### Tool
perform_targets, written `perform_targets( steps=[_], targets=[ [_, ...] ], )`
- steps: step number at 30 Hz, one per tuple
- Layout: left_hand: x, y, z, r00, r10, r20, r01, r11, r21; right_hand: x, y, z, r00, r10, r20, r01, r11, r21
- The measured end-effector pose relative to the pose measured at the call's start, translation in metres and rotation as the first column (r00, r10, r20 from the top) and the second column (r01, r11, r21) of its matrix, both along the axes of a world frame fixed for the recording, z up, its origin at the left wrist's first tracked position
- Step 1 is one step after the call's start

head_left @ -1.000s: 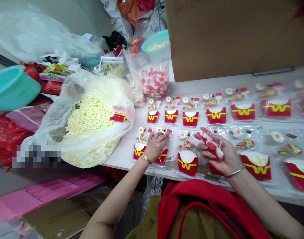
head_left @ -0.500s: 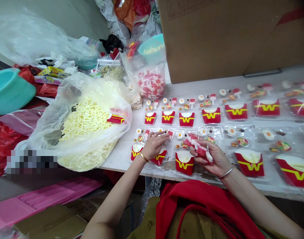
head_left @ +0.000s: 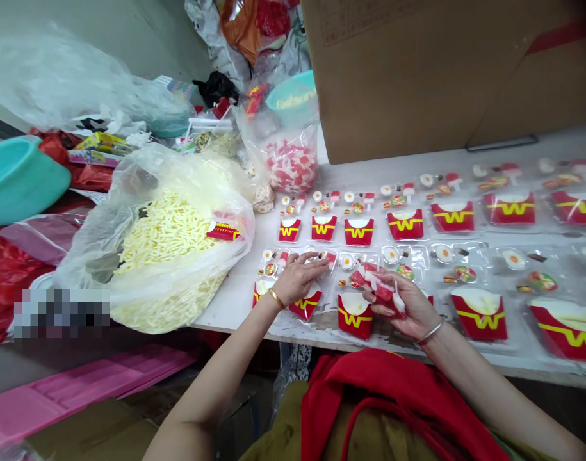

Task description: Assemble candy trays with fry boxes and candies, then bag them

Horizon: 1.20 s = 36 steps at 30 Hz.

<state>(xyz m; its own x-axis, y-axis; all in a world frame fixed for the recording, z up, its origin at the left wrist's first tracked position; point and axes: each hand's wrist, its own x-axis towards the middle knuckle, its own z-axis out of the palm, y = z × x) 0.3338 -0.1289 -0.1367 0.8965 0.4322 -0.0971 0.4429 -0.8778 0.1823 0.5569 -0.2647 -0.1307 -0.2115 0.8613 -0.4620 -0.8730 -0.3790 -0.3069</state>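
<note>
Two hands share the work over the front row of clear trays [head_left: 485, 256]. At the left, an open plastic bag [head_left: 153, 163] of pale fries [head_left: 158, 237] sits on the surface [head_left: 239, 299], with neither hand in it. Then comes the left hand [head_left: 297, 282], reaching across the second tray, fingertips at the pink piece [head_left: 329, 256] in its upper right corner; I'd judge the step in hand is setting that piece in place. Beyond it, the right hand [head_left: 412, 307] curls its fingers round a handful of pink-and-white pieces [head_left: 382, 291], just above the trays. Farther right, the front trays show an egg [head_left: 445, 253] and a red carton [head_left: 480, 314] but no pink piece, so the next move seems to call for parting one piece from the handful and fitting it neatly.

Hard to make out, again from the left: a patch [head_left: 62, 314] is blurred; I cannot tell whether the left fingers pinch the piece or merely press it; the handful covers the third tray's corner; the right hand hides much of the fourth tray; the rightmost is cut off.
</note>
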Motion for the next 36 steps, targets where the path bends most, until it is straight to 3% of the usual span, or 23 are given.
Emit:
perform_targets(
  steps=[6,8,10,11,13,15,17,18,20,22,24,26,28,29,32,33,34,36],
  targets=[
    [0.005,0.003,0.005,0.999,-0.047,-0.021,0.046,0.998,-0.035,-0.001,0.001,0.001,0.999,-0.002,0.035,0.002,1.0,-0.001],
    [0.013,-0.002,0.013,0.997,0.026,0.075,-0.019,0.996,-0.088,-0.001,0.001,0.002,0.998,0.005,0.064,-0.005,1.0,0.011],
    [0.025,-0.011,0.021,0.957,0.19,0.22,-0.14,0.965,-0.222,-0.001,-0.001,0.004,0.994,0.008,0.113,-0.011,0.999,0.03],
    [0.033,-0.017,0.025,0.917,0.289,0.275,-0.193,0.925,-0.327,-0.001,-0.002,0.004,0.99,0.012,0.143,-0.019,0.999,0.042],
    [0.048,-0.03,0.03,0.841,0.454,0.294,-0.221,0.785,-0.579,-0.001,-0.005,0.006,0.98,0.034,0.198,-0.048,0.997,0.062],
    [0.063,-0.042,0.032,0.806,0.546,0.229,-0.169,0.583,-0.795,0.001,-0.01,0.008,0.97,0.07,0.233,-0.088,0.994,0.071],
    [0.076,-0.05,0.031,0.776,0.61,0.16,-0.117,0.39,-0.913,0.004,-0.015,0.009,0.964,0.101,0.247,-0.121,0.99,0.068],
    [0.081,-0.053,0.03,0.752,0.645,0.133,-0.106,0.319,-0.942,0.005,-0.017,0.009,0.962,0.107,0.251,-0.127,0.99,0.063],
    [0.089,-0.056,0.027,0.697,0.711,0.088,-0.117,0.234,-0.965,0.009,-0.022,0.01,0.961,0.098,0.257,-0.115,0.992,0.052],
    [0.097,-0.057,0.027,0.652,0.755,0.067,-0.139,0.206,-0.969,0.012,-0.025,0.01,0.963,0.063,0.264,-0.077,0.996,0.045],
    [0.105,-0.057,0.028,0.614,0.786,0.076,-0.163,0.22,-0.962,0.015,-0.028,0.01,0.962,0.013,0.272,-0.025,0.999,0.042],
    [0.112,-0.055,0.03,0.58,0.805,0.12,-0.18,0.271,-0.946,0.019,-0.029,0.009,0.957,-0.034,0.289,0.028,0.999,0.024],
    [0.117,-0.051,0.029,0.56,0.797,0.228,-0.176,0.383,-0.907,0.024,-0.03,0.007,0.949,-0.073,0.308,0.08,0.997,-0.008],
    [0.118,-0.047,0.027,0.571,0.762,0.306,-0.17,0.475,-0.863,0.028,-0.03,0.006,0.944,-0.096,0.315,0.108,0.994,-0.019],
    [0.115,-0.035,0.017,0.725,0.47,0.503,-0.125,0.808,-0.576,0.04,-0.035,0.003,0.934,-0.168,0.315,0.184,0.983,-0.02],
    [0.112,-0.031,0.012,0.799,0.333,0.502,-0.084,0.887,-0.454,0.045,-0.037,0.003,0.931,-0.191,0.312,0.207,0.978,-0.019],
    [0.109,-0.027,0.007,0.863,0.2,0.464,-0.029,0.937,-0.349,0.049,-0.039,0.003,0.929,-0.206,0.308,0.224,0.974,-0.023],
    [0.104,-0.021,-0.002,0.941,-0.01,0.338,0.086,0.974,-0.209,0.056,-0.044,0.004,0.926,-0.229,0.3,0.251,0.967,-0.039]
  ],
)
